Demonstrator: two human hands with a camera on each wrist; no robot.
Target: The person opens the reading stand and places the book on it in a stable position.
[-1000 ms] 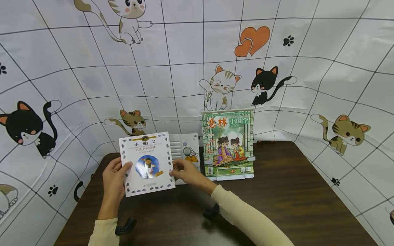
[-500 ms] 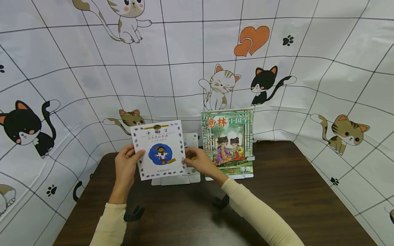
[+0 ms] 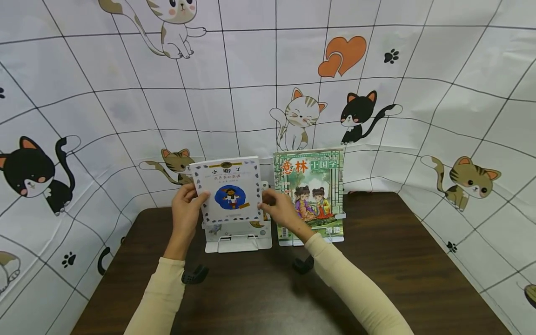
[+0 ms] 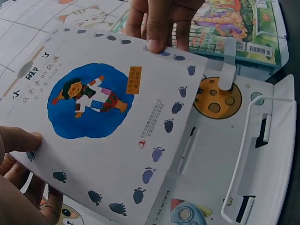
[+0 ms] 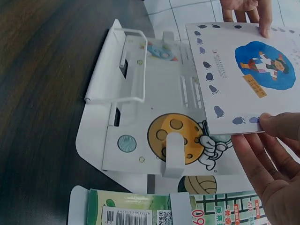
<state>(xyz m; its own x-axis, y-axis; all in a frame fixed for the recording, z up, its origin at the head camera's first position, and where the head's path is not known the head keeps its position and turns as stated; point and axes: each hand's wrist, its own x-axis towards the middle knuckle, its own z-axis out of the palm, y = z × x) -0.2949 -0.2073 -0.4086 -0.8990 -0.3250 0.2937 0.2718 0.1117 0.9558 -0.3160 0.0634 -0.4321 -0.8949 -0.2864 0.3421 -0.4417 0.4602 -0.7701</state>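
A white picture book (image 3: 230, 190) with a blue round picture and a border of small footprints is held up by both hands. My left hand (image 3: 186, 210) pinches its left edge, thumb on the cover and fingers behind. At the right edge my right hand (image 3: 281, 210) grips it the same way, as the right wrist view shows. Behind and below the book stands a white book stand (image 3: 238, 244) printed with space pictures. Its wire holder (image 4: 239, 159) and a white clip (image 5: 175, 152) show below the book's lower edge, and the stand's upper part is hidden.
A green magazine (image 3: 310, 186) with two drawn children rests on a second white stand (image 3: 337, 239) just to the right. Both stands are on the dark wooden table (image 3: 377, 260). A white cloth with cat drawings (image 3: 234, 70) hangs behind and around.
Both hands have carried the book right and upward, from left of the stand to in front of it. The stand's lower part and wire holder have come into view. The magazine has stayed put.
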